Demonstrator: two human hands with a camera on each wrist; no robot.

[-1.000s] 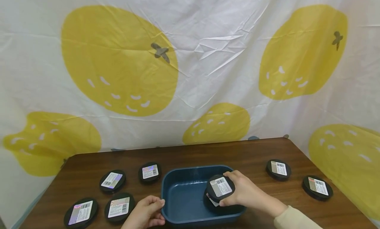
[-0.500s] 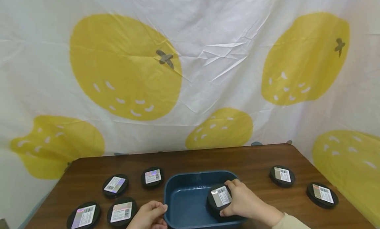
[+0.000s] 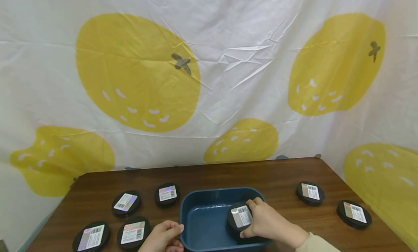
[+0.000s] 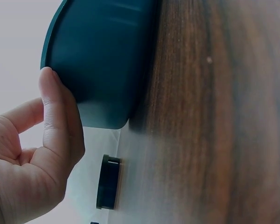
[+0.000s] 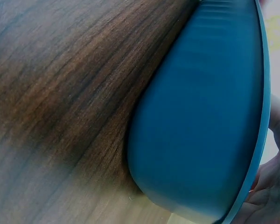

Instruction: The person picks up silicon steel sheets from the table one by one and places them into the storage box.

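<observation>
A dark blue rectangular bin sits at the table's front. My left hand pinches its left rim between thumb and fingers; the left wrist view shows the fingers against the outer wall. Inside the bin, at its right side, my right hand grips a round black container with a silver and white barcode label facing up. Whatever lies directly under that container is hidden now. In the right wrist view the bin's outer wall covers much of the right hand.
Left of the bin lie several similar black containers, among them one near the back and one beside my left hand. Two more, a nearer one and a farther one, lie on the right. A lemon-print cloth hangs behind the wooden table.
My right hand has lowered the black container in the bin, over another one visible beneath it earlier. My left hand stays at the rim. The head view has shifted slightly.
</observation>
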